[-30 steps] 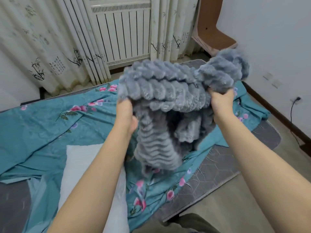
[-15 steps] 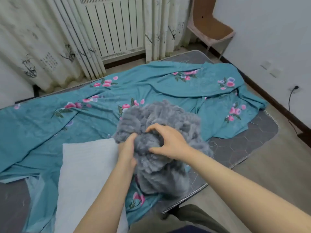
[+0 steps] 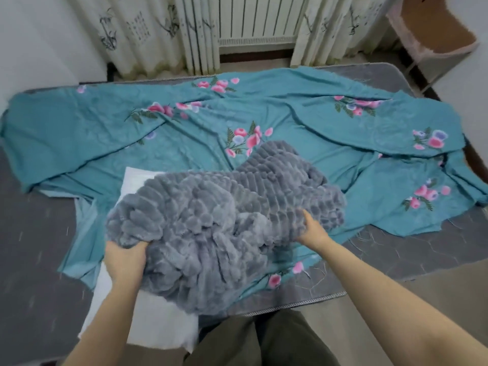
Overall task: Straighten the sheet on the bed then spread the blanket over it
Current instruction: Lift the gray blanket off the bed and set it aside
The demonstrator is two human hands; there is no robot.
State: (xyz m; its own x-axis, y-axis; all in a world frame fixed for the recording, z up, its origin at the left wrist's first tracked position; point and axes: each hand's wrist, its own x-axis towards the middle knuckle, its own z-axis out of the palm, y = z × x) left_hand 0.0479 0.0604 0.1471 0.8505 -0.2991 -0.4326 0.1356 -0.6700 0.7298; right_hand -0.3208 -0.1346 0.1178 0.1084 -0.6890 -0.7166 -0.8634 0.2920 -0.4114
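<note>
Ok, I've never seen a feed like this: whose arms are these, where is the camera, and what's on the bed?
There is no machine here. The arms are a person's own, and the single picture comes from a wide-angle camera worn on their head, looking forward and down. The left hand and the right hand each grip the bunched grey fluffy blanket, one on each side. Under it, a teal flowered sheet lies rumpled and askew on the grey mattress, which is bare at the near corners. A white pillow or folded cloth lies partly under the blanket at the near edge. Behind the bed are curtains and a radiator.
</note>
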